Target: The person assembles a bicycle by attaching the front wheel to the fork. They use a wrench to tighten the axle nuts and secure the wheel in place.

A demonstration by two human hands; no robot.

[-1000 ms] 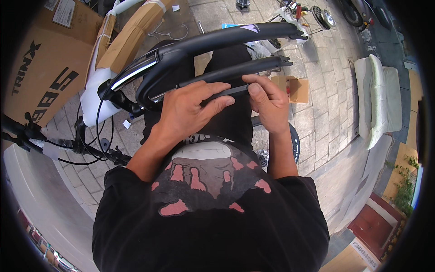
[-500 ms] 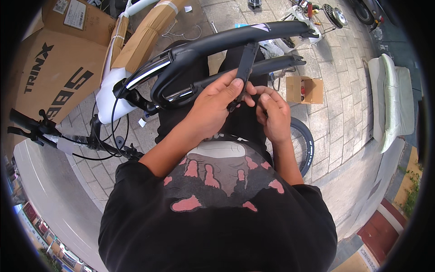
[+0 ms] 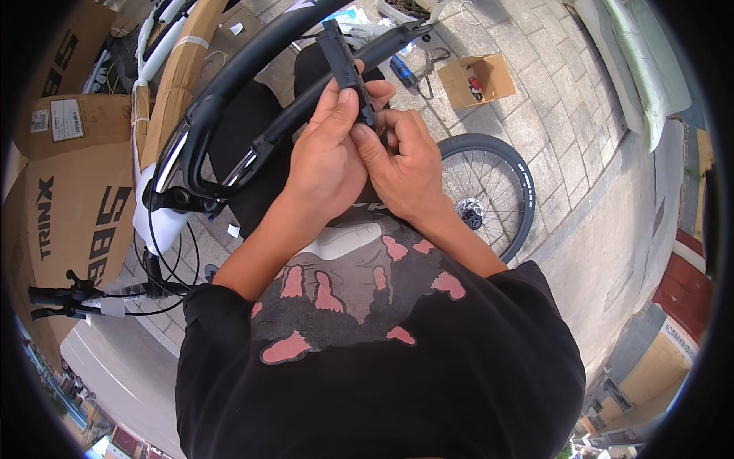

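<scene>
Between my two hands stands a long, flat black bar-shaped part (image 3: 341, 55), tilted up and away; I cannot make out its exact kind. My left hand (image 3: 325, 157) is closed around its middle, thumb on the near side. At the bar's lower end, my right hand (image 3: 409, 161) pinches with thumb and curled fingers, which hide that end. Just beyond and left of the hands, a black bicycle suspension fork (image 3: 237, 67) with shiny stanchions lies across my lap. One fork leg passes behind the bar.
At the left stand a handlebar (image 3: 73, 294) with cables, a large cardboard box (image 3: 73, 199) and a cardboard-wrapped frame tube (image 3: 170, 99). To the right lie a spoked wheel (image 3: 525, 191) and a small open box (image 3: 498, 75). A blue-black cylinder (image 3: 403, 70) lies beyond my right hand.
The view has shifted right and down. My right hand has come in against the bar's lower end, from slightly apart before. The bar now tilts left instead of right.
</scene>
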